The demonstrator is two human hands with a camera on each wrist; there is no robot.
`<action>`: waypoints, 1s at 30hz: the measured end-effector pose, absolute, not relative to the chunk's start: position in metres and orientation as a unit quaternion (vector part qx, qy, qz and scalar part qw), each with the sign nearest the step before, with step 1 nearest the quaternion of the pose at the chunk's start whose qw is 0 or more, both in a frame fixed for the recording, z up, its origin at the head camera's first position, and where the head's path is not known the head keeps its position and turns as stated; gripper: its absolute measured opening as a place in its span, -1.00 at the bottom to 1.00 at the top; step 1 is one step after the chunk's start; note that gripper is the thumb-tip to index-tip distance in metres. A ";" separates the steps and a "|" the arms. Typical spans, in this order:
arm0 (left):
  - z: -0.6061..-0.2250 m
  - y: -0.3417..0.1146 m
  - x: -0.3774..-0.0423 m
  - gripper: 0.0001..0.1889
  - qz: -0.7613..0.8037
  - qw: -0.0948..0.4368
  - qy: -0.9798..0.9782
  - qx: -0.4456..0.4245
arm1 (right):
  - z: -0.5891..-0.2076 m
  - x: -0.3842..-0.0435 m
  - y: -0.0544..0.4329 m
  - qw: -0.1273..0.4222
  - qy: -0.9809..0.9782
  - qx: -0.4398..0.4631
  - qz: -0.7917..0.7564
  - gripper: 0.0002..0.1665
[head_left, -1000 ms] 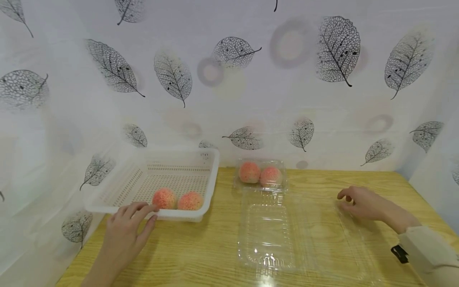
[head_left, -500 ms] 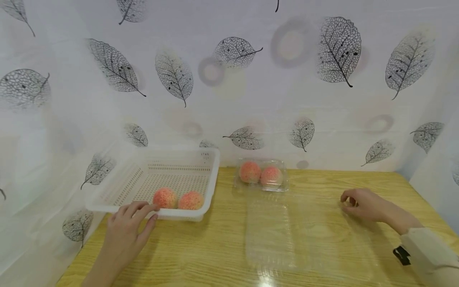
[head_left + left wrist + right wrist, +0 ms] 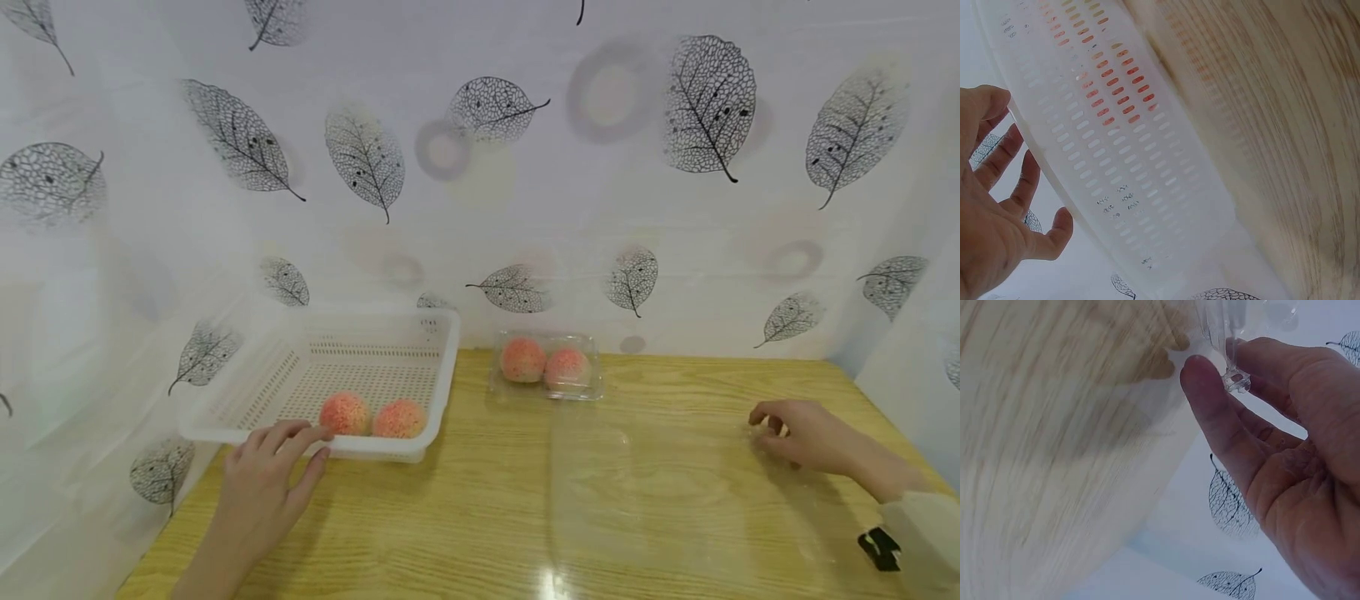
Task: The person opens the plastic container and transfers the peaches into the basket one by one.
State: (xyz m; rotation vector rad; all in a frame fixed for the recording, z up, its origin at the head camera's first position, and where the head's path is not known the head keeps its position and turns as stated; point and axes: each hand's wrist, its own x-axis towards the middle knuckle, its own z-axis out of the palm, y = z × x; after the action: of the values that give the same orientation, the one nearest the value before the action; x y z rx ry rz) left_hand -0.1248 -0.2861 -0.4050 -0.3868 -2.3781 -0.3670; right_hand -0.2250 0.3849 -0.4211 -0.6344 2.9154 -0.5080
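Observation:
In the head view my left hand (image 3: pixel 258 483) rests its relaxed fingers on the near rim of a white perforated plastic basket (image 3: pixel 225 436). Two pinkish-red peaches, a left one (image 3: pixel 346 414) and a right one (image 3: pixel 400 419), sit against that near side. The left wrist view has the fingertips touching the edge of the basket (image 3: pixel 1129 187). Over at the right, my right hand (image 3: pixel 810 437) pinches the edge of an opened clear plastic clamshell box (image 3: pixel 592 492), blurred and faint against the wood. Thumb and fingers meet on its clear rim (image 3: pixel 1235 380) in the right wrist view.
Toward the back stands a closed clear clamshell box (image 3: pixel 576 395) with two peaches inside. Everything sits on a wood-grain table (image 3: pixel 420 533). A pale leaf-print curtain (image 3: pixel 525 208) hangs behind and along the sides.
The right hand has moved to the right, pulling the open clamshell box with it, away from the basket. The left hand, basket and filled box have stayed put.

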 end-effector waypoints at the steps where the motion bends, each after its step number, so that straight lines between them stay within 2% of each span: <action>1: -0.405 -0.286 -0.125 -0.70 -0.141 0.345 -0.916 -0.149 | -0.420 -0.224 0.388 0.063 0.962 -0.203 -0.172 -0.72; 19: -0.407 -0.288 -0.126 -0.69 -0.143 0.349 -0.914 -0.149 | -0.420 -0.221 0.434 0.044 0.983 -0.124 -0.129 -0.69; 30: -0.407 -0.289 -0.127 -0.69 -0.142 0.349 -0.914 -0.151 | -0.416 -0.233 0.451 0.029 0.990 -0.093 -0.103 -0.64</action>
State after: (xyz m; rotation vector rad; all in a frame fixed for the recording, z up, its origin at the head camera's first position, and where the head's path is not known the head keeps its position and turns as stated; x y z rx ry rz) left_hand -0.1269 -0.2892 -0.4070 -0.3921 -2.3690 -0.3675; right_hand -0.2328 0.4508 -0.4157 -0.2875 3.0545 -0.3186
